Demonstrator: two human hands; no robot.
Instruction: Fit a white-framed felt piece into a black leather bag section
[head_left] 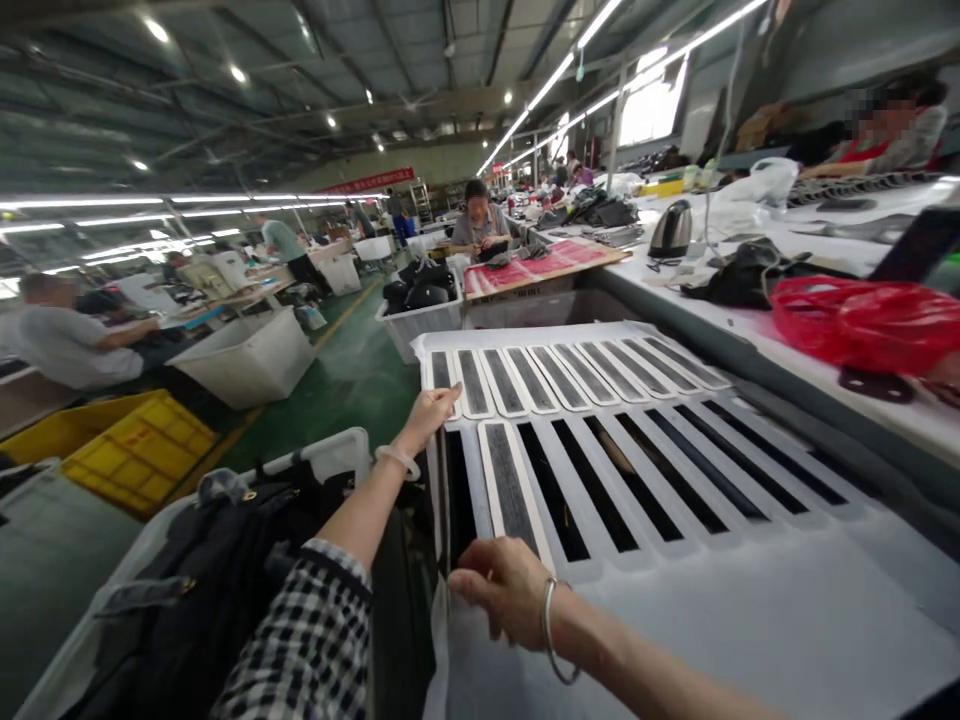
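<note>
A pale slotted sheet [712, 600] lies in front of me. Along its far row sit several dark grey strips with white borders [532, 380]; one more white-bordered strip [510, 480] lies in the near row, beside several dark open slots [596, 485]. At the sheet's left edge my left hand [437, 412] is closed in a pinch at the far end of a thin dark strip [444, 500], seen nearly edge-on. My right hand [510, 590], fingers curled, is pinched at the near end of that strip. Its fingertips are partly hidden.
At lower left, a white bin [349, 455] holds black bags [247, 570]. Yellow crates [142, 450] stand behind it. On the right-hand table are a red plastic bag [862, 320] and a kettle [673, 230]. A person [480, 225] works at a table ahead.
</note>
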